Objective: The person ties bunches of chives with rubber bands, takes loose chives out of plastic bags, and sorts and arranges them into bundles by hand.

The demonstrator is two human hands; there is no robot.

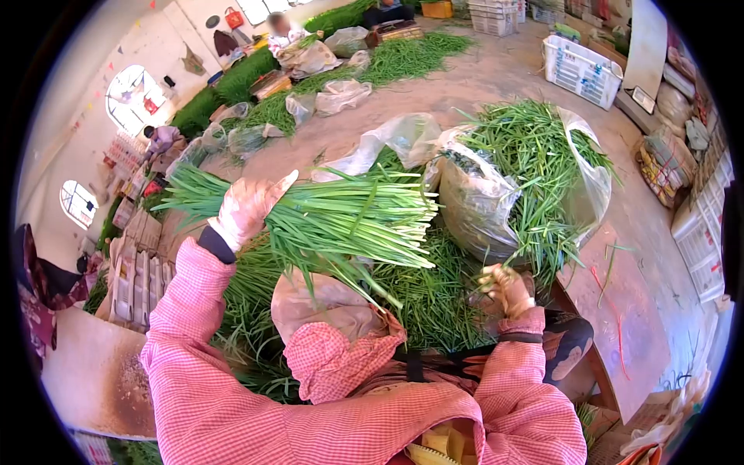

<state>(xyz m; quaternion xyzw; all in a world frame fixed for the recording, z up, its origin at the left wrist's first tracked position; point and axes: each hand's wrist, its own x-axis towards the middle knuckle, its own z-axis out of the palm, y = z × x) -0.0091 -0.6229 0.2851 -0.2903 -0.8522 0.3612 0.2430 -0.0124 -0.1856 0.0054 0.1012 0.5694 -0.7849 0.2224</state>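
My left hand (249, 208), in a pale stained glove, is wrapped round a thick bundle of long green stalks (356, 213). The bundle lies nearly level, with its pale cut ends to the right. Lower right, my right hand (508, 290), also gloved, is closed with some short stalk bits at its fingertips. Just beyond it stands an open plastic bag (484, 205) heaped with loose green leaves (527, 155). More loose greens (434, 298) lie below the bundle, between my two arms.
A white crate (581, 71) stands at the back right. Red string (616, 325) lies on a board (635, 349) at the right. Several people sit farther off, beside long rows of greens (411, 58) and plastic bags. Stacked crates (701, 225) line the right edge.
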